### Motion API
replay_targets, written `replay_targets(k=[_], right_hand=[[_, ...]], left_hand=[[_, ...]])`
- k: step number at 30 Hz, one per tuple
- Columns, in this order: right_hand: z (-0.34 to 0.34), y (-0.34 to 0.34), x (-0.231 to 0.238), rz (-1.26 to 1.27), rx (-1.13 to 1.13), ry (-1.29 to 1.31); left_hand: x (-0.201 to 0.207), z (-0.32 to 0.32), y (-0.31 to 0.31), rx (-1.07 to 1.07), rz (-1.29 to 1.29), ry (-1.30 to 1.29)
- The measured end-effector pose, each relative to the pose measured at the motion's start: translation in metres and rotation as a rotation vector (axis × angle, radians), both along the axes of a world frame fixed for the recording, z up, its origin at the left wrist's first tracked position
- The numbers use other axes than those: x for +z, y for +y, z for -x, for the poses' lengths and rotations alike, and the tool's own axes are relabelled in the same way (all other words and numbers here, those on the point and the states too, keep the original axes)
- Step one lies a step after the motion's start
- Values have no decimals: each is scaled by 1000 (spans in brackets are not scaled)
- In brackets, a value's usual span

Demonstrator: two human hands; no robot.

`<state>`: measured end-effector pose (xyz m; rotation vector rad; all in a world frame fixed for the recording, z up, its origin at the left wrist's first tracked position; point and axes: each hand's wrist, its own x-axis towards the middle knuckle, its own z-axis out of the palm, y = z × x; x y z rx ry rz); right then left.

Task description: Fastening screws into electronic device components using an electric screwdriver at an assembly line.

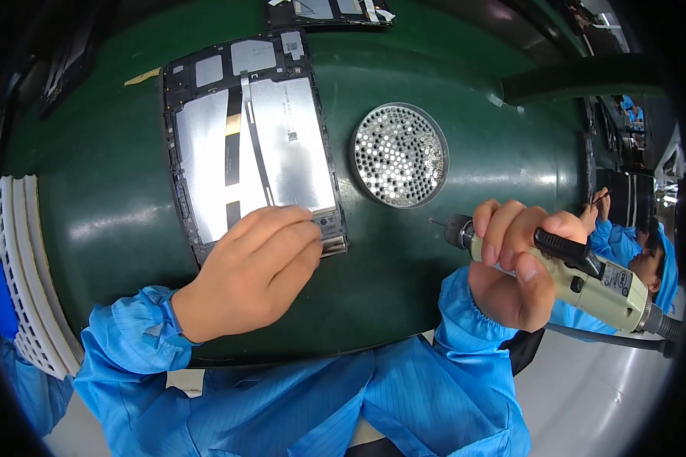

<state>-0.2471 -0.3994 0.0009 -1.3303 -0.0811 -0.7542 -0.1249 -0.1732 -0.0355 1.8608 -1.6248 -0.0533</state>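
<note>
An opened tablet (297,164) with silver metal plates and black flat cables lies on the green work surface. My left hand (244,274) is over its near edge, fingers curled and held together. The thumb is hidden, and whatever the fingertips may hold cannot be made out. My right hand (514,251) grips a pale green electric screwdriver (606,289) with a black lever. Its thin bit (437,222) points left, raised and apart from the tablet. Between tablet and screwdriver sits a round dish (400,155) with a perforated plate and small screws gathered at its right side.
Another opened device (330,11) lies at the far edge. A yellowish strip (142,77) is left of the tablet. White perforated trays (30,274) stand at the left. A green bar (579,80) crosses the far right. At right, a co-worker in a blue cap (669,266) is near.
</note>
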Motion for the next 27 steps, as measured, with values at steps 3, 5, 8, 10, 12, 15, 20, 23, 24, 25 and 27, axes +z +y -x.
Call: replay_targets(k=[3,5,8,10,12,15,20,23,24,25,27], right_hand=[[-1,-1,1,-15,-11,20],[0,-2,0,-15,-14,13],[-1,-3,2,-3,1,11],[-1,-2,3,-4,-1,19],[-2,-2,3,-4,-4,25],[-2,-5,4,7,10,33],[-3,0,10,9,10,58],[-1,8,14,40,19,82],[-1,11,15,76,37,82],[-1,17,14,78,17,59],[-3,23,17,110,82,75]], left_hand=[[2,0,-5,12,-16,-40],[4,1,-6,30,-16,-37],[1,1,-7,61,2,-28],[2,1,-7,76,21,-20],[5,1,-7,54,-28,15],[0,2,-10,-37,23,-7],[-4,5,-10,-69,63,-55],[-3,6,-9,-56,64,-57],[-3,7,-9,-63,63,-59],[-4,8,-8,-53,67,-50],[-8,10,-7,-46,90,-78]])
